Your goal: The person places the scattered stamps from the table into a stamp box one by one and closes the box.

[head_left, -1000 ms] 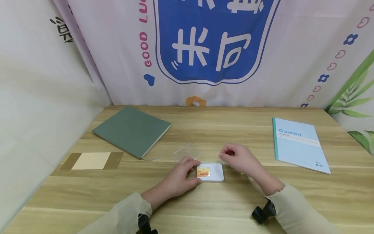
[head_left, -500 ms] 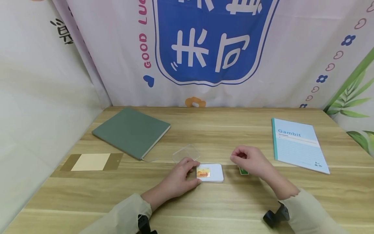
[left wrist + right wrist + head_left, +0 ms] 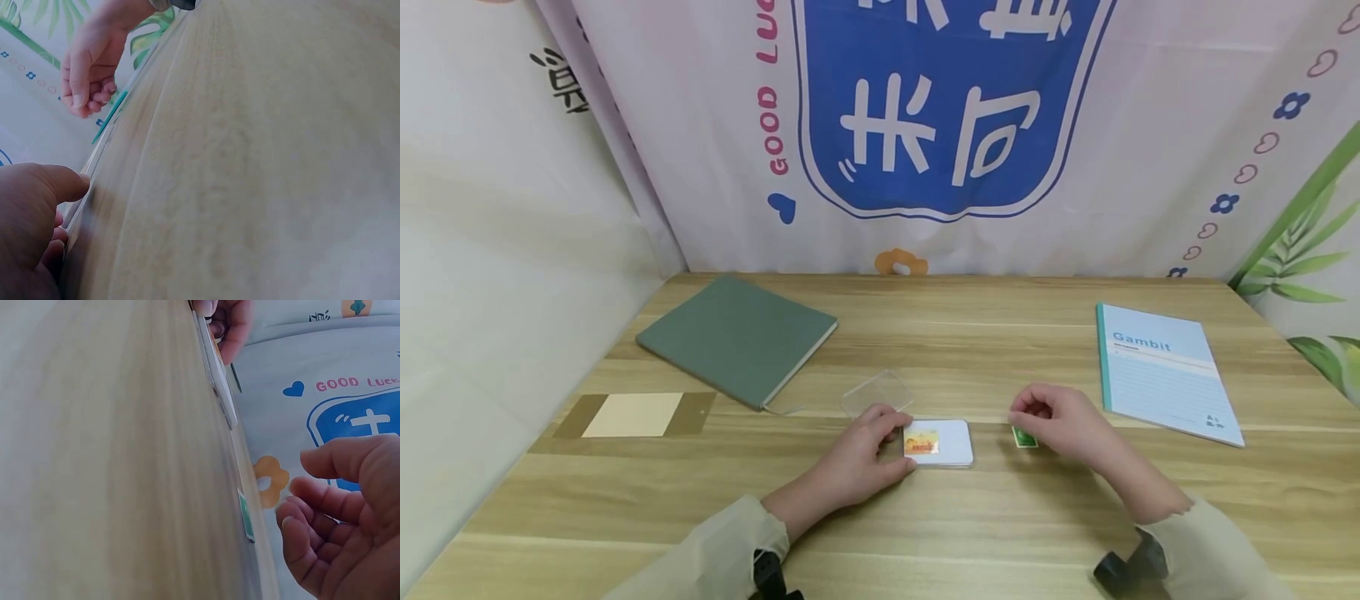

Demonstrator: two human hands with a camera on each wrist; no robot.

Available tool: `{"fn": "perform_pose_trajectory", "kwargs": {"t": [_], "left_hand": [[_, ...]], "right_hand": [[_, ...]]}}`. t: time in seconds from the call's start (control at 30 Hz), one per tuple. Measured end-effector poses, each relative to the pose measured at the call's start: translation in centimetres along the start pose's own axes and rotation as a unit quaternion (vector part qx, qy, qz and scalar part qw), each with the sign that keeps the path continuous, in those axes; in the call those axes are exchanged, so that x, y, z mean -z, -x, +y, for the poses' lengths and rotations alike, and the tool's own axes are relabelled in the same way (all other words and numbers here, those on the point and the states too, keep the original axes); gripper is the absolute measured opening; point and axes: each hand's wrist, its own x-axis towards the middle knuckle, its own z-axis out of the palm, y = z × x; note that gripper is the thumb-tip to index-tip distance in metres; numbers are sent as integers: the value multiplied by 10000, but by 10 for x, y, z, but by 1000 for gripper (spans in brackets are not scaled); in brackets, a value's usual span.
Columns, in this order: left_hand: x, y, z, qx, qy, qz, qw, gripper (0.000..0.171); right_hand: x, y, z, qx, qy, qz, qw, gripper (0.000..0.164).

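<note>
My left hand (image 3: 865, 454) grips the left end of a thin white rounded case (image 3: 956, 442), thumb at its near edge and fingers at its far edge. On the case's left half lies a small yellow-orange stamp-like picture (image 3: 922, 442). My right hand (image 3: 1063, 421) hovers over a small green stamp-like piece (image 3: 1024, 439) lying on the table and partly covers it in the head view. From the right wrist, the hand (image 3: 344, 519) shows a gap between thumb and loosely curled fingers, nothing held; the green piece (image 3: 247, 517) is apart from it.
A clear plastic lid or sheet (image 3: 878, 390) lies behind the left hand. Farther left are a dark green notebook (image 3: 737, 337) and a cream card with brown ends (image 3: 634, 415). A light blue notebook (image 3: 1168, 379) lies at the right. A printed curtain (image 3: 715, 125) hangs behind the table.
My right hand has moved right, away from the white case, and dropped lower over the green piece, which has come into view. The left hand and the case have stayed put.
</note>
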Motion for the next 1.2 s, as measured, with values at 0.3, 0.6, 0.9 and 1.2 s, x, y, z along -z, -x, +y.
{"fn": "perform_pose_trajectory", "kwargs": {"t": [0.3,0.6,0.9,1.2], "left_hand": [[0,0,-1,-51,13,42,10000,45],[-1,1,-2,-112,0,56,9999,46],[-1,1,-3,-157,-11,69,9999,46],[0,1,-2,-181,-12,76,9998,46]], "right_hand": [[1,3,12,-237,138,-9,9996,12],[-1,3,22,-134,84,-4,9999,12],[-5,1,29,-51,26,84,9999,13],[-5,-2,32,-127,65,121,9998,8]]}}
